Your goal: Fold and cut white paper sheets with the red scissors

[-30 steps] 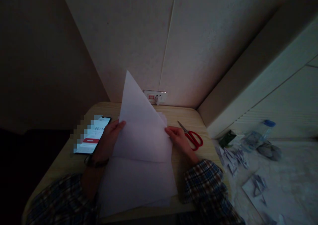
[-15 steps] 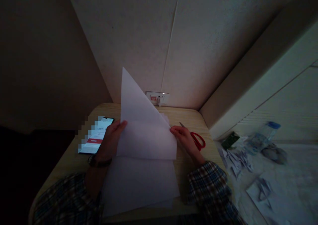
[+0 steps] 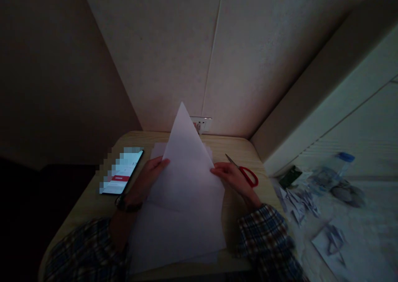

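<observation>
A white sheet of paper (image 3: 186, 166), its top folded to a point, is held between both hands above other paper. My left hand (image 3: 152, 172) pinches its left edge, thumb on the front face. On the right edge, the fingers of my right hand (image 3: 228, 176) are closed on the same sheet. Underneath lie more white sheets (image 3: 174, 240) on the small wooden table (image 3: 239, 145). Scissors (image 3: 248, 176) with red handles rest just beyond my right hand, blades pointing up and left. A lit phone (image 3: 121, 176) lies left of my left hand.
A wall socket (image 3: 203, 123) with a plug sits behind the table's back edge. To the right, lower down, are cut paper scraps (image 3: 298, 205), a clear container with a blue lid (image 3: 334, 170), a dark green box (image 3: 290, 176) and a sheet with a folded paper piece (image 3: 332, 240).
The pointed top of the sheet has swung right and lower, so the point is now near the middle. My left hand has moved slightly right along with it.
</observation>
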Action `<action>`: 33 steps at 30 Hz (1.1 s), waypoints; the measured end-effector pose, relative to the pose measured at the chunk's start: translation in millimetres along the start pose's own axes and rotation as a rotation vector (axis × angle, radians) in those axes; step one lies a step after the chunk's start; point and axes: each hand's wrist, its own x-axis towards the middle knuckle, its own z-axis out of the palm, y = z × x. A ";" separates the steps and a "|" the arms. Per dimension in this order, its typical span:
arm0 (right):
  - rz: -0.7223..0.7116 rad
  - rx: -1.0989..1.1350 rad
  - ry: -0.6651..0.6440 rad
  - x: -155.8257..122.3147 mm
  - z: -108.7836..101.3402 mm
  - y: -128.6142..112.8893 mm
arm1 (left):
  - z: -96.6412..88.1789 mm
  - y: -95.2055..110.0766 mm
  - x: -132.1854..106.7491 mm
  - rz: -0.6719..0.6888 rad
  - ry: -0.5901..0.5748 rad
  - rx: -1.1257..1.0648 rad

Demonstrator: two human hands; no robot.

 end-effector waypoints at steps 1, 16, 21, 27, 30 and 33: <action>-0.007 -0.022 0.036 0.4 0.1 0.9 | 2.0 1.1 -0.6 -0.003 0.002 0.013; -0.079 0.009 0.157 2.4 3.6 -1.9 | 17.5 0.3 -4.6 -0.113 -0.193 0.085; -0.063 -0.021 0.228 2.2 4.0 -1.2 | 15.4 -2.5 -2.8 -0.091 -0.270 0.127; -0.045 0.125 0.169 2.0 6.2 -2.9 | 19.0 3.8 -8.4 -0.118 -0.304 0.184; -0.087 0.067 0.284 2.8 6.4 -0.3 | 20.4 3.6 -10.0 -0.119 -0.322 0.198; -0.096 0.113 0.233 3.3 7.1 -0.4 | 21.4 3.0 -11.4 -0.120 -0.330 0.213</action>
